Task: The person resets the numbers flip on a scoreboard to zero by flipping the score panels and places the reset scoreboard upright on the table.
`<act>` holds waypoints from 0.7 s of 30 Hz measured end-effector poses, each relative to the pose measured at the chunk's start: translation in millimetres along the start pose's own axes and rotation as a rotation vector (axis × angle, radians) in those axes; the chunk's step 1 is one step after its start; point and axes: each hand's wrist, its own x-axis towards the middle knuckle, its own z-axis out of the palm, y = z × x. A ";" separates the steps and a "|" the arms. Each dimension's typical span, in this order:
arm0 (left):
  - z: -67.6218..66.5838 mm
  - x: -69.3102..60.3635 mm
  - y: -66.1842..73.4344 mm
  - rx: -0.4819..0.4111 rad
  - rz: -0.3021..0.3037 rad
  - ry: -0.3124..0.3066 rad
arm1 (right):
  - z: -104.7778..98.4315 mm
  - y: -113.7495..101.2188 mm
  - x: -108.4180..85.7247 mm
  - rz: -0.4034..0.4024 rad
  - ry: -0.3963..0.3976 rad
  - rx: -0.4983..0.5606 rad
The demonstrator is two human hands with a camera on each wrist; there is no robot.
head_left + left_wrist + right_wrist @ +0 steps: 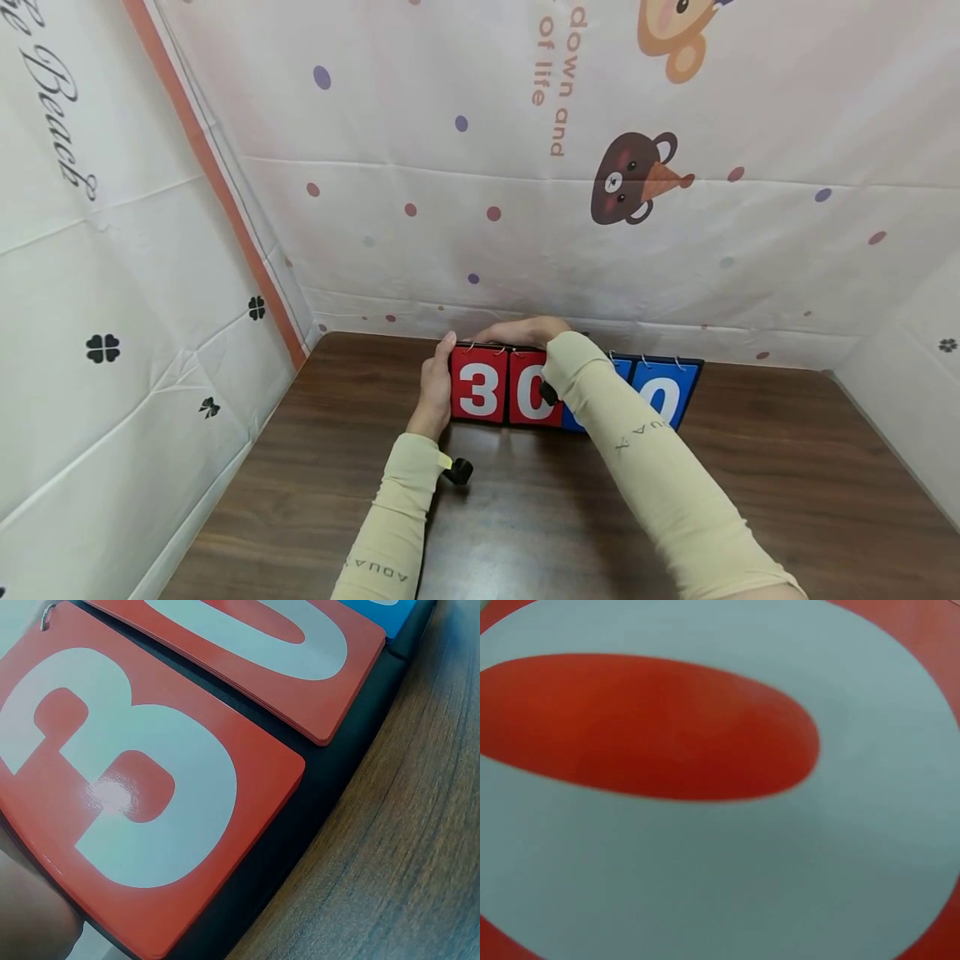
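A flip scoreboard (pixel 480 385) stands on the table near the back wall, its red cards reading 3 and 0 and its blue cards to the right. My left hand (pixel 434 387) grips its left end, thumb up along the edge; the other fingers are mostly hidden behind. Over the top edge reaches my right hand (pixel 525 332), lying behind the red cards with its fingertips out of sight. The left wrist view shows the red 3 card (pixel 202 787) close up on its black backing. Only the red 0 card (pixel 667 727) fills the right wrist view.
The brown wooden table (pixel 315 483) extends to both sides and in front of the scoreboard. A printed cloth wall (pixel 420 250) rises right behind it, and another cloth (pixel 135 400) hangs at the left. My right sleeve (pixel 645 450) covers part of the blue cards.
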 end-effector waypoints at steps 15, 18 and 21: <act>0.2 -0.7 0.9 0.001 0.004 -0.026 | 57.7 -56.5 -104.6 -0.089 0.198 -0.188; 0.0 -0.7 1.2 0.005 -0.003 -0.023 | 61.8 -58.8 -109.6 -0.127 0.245 -0.210; -0.1 -0.6 1.3 0.008 -0.009 -0.016 | 62.2 -58.2 -109.4 -0.170 0.280 -0.235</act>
